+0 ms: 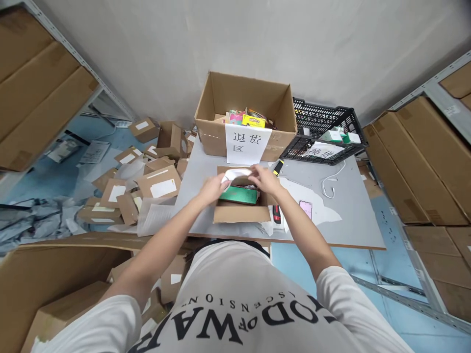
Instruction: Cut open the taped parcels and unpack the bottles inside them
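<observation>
An opened cardboard box (pixel 241 214) stands at the table's front edge, its near flap folded out towards me. Inside lies a green box (pixel 240 195), with other small items partly hidden behind it. Above the box, my left hand (pixel 215 189) pinches one end of a curved white sheet of paper (pixel 236 173). My right hand (pixel 265 179) has its fingers closed at the paper's other end, over the box's right side. Just right of the box lie a red and black tool (pixel 276 214) and a yellow and black handle (pixel 278 167).
A large carton (pixel 209 135) with a paper sign (pixel 247 143) and a black crate (pixel 327 117) stand at the back. A phone (pixel 306 209) and white cable (pixel 333 181) lie right. Many small cartons (pixel 162 181) are heaped left. Shelves with boxes flank both sides.
</observation>
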Tool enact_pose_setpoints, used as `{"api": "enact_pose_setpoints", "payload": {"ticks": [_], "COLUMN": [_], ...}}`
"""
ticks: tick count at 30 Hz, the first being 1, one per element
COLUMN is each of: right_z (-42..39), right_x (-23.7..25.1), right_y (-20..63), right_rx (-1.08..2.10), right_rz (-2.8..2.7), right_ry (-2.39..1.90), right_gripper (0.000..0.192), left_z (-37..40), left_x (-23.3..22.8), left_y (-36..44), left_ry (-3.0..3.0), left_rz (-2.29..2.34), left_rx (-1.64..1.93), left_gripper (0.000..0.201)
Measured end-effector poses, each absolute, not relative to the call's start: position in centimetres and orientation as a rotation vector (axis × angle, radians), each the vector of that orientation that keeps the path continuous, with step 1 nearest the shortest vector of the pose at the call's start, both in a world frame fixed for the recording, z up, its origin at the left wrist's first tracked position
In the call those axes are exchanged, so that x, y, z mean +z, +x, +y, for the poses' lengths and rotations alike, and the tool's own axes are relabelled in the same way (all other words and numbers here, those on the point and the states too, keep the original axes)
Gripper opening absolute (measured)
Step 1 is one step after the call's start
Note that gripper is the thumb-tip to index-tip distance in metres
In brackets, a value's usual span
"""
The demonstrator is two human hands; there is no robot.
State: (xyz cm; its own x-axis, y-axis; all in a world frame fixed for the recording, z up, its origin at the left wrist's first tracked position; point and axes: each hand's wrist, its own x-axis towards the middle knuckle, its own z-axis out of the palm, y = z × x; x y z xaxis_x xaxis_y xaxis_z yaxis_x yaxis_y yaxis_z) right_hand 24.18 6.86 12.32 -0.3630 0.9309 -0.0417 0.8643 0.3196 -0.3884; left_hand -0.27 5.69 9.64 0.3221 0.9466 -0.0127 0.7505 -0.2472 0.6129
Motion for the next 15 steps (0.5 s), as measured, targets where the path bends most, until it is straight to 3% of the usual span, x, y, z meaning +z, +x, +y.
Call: {"api": "enact_pose_setpoints", "payload": {"ticks": [4,8,15], "right_z": [7.6,7.8,8.1], "right_x": [10.0,6.4,2.9], "right_y": [25.8,25.0,22.0], "right_rx": [0.457,0.451,0.448], "right_rz": [-2.417,-2.823,-3.010], "right_ry": [-1.832,-1.927,-1.899], "right_gripper": [0.028,0.028,0.035], "left_z": [7.2,6.7,1.8], "left_x": [8.8,3.9,-4.1], "left_y": [-8.3,-14.9,-14.5], "left_ry": [1.647,0.978,0.793], "left_rz": [1.639,1.925,2.042], "left_rx": [0.965,1.132,0.618], "left_gripper": [0.042,0.039,0.018]}}
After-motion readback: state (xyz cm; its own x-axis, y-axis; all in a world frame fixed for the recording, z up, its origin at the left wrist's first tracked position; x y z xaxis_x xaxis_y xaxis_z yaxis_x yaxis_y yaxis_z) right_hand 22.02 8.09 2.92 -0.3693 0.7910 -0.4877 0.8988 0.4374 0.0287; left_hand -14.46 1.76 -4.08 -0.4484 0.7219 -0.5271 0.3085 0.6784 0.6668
